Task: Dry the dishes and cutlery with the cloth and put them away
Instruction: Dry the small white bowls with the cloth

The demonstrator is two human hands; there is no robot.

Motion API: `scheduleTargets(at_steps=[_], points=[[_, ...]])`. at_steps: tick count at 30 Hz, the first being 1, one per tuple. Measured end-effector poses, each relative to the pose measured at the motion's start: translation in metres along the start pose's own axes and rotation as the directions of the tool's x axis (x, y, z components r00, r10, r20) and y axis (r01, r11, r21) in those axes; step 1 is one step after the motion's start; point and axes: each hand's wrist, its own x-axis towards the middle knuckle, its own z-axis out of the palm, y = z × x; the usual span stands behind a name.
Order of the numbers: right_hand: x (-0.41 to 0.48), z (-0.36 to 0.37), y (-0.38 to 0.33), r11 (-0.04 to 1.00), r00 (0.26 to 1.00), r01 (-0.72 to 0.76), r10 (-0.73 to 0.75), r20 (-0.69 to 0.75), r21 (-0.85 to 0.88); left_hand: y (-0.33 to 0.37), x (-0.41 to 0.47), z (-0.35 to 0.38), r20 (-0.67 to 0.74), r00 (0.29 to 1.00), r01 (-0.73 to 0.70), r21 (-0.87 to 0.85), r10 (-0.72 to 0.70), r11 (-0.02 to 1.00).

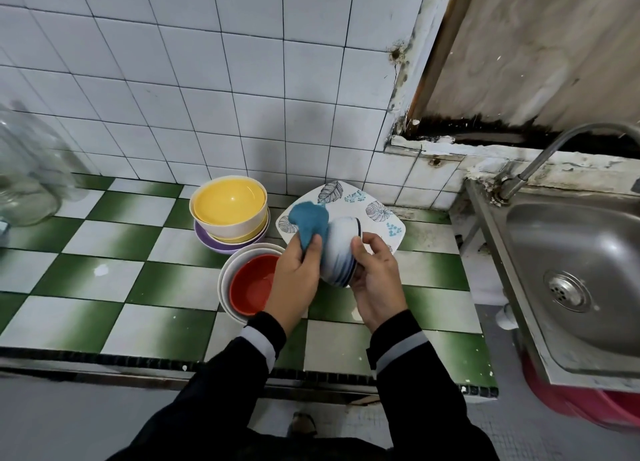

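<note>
A striped bowl (341, 252), white with blue bands, is tilted on its side in the right hand (375, 280). The blue cloth (309, 223), gripped by the left hand (294, 277), touches it. Behind lies a square leaf-print plate (377, 214). Further left, a yellow bowl (227, 206) tops a stack on a purple dish (205, 238). Nearer, a red bowl (252, 284) nests in a white bowl (225, 277).

I hold one bowl (341, 252) and one cloth (308, 220). My counter (104, 277) carries one plate (367, 204), one jar (27, 183) and two bowl stacks: a yellow-topped stack (228, 211) and a red-centred stack (251, 287).

Bowl stack (228, 214) left of plate (356, 204), sink (540, 239) right of counter (104, 252)
</note>
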Motion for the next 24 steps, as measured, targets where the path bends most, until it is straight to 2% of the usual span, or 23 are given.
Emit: scheduleTargets(at_steps=[3, 5, 7, 9, 10, 11, 13, 14, 16, 18, 21, 22, 24], points=[[0.003, 0.000, 0.006, 0.999, 1.000, 0.002, 0.000, -0.031, 0.038, -0.010, -0.012, 0.006, -0.013, 0.977, -0.207, 0.154, 0.211, 0.966], [0.003, 0.003, 0.008, 0.999, 1.000, -0.010, 0.010, -0.017, 0.031, -0.017, -0.016, 0.009, 0.071, 0.935, -0.354, 0.285, 0.348, 0.891], [0.004, 0.004, 0.007, 0.997, 0.999, -0.029, 0.030, 0.021, -0.067, -0.022, -0.010, 0.004, 0.158, 0.904, -0.427, 0.390, 0.397, 0.816], [0.006, 0.001, 0.004, 0.978, 0.996, -0.034, 0.051, 0.076, -0.208, -0.020, -0.003, -0.003, 0.207, 0.912, -0.410, 0.418, 0.355, 0.811], [0.007, -0.003, 0.002, 0.958, 0.992, -0.028, 0.061, 0.108, -0.287, -0.018, 0.000, -0.006, 0.220, 0.926, -0.370, 0.381, 0.305, 0.847], [0.007, -0.006, -0.001, 0.931, 0.989, -0.021, 0.072, 0.128, -0.363, -0.013, 0.002, -0.009, 0.221, 0.946, -0.300, 0.308, 0.239, 0.903], [0.008, -0.014, -0.006, 0.906, 0.988, -0.020, 0.082, 0.129, -0.422, -0.005, 0.006, -0.014, 0.181, 0.982, -0.064, 0.089, 0.047, 0.994], [0.008, -0.018, -0.009, 0.920, 0.989, -0.036, 0.088, 0.115, -0.390, -0.004, 0.009, -0.017, 0.157, 0.985, 0.072, -0.017, -0.069, 0.997], [0.006, -0.022, -0.017, 0.971, 0.990, -0.101, 0.120, 0.072, -0.219, -0.007, 0.012, -0.021, 0.147, 0.953, 0.289, -0.195, -0.263, 0.937], [0.006, -0.025, -0.020, 0.979, 0.979, -0.202, 0.200, 0.035, 0.033, -0.012, 0.009, -0.021, 0.123, 0.920, 0.391, -0.334, -0.372, 0.858], [0.008, -0.021, -0.015, 0.901, 0.961, -0.252, 0.275, -0.015, 0.353, -0.011, 0.001, -0.011, 0.008, 0.904, 0.374, -0.499, -0.427, 0.782], [0.009, -0.019, -0.011, 0.880, 0.963, -0.228, 0.268, -0.038, 0.416, -0.010, -0.001, -0.007, -0.035, 0.912, 0.334, -0.517, -0.409, 0.789], [0.011, -0.013, -0.003, 0.869, 0.972, -0.163, 0.224, -0.077, 0.468, -0.011, -0.007, 0.001, -0.124, 0.943, 0.232, -0.422, -0.310, 0.876]])
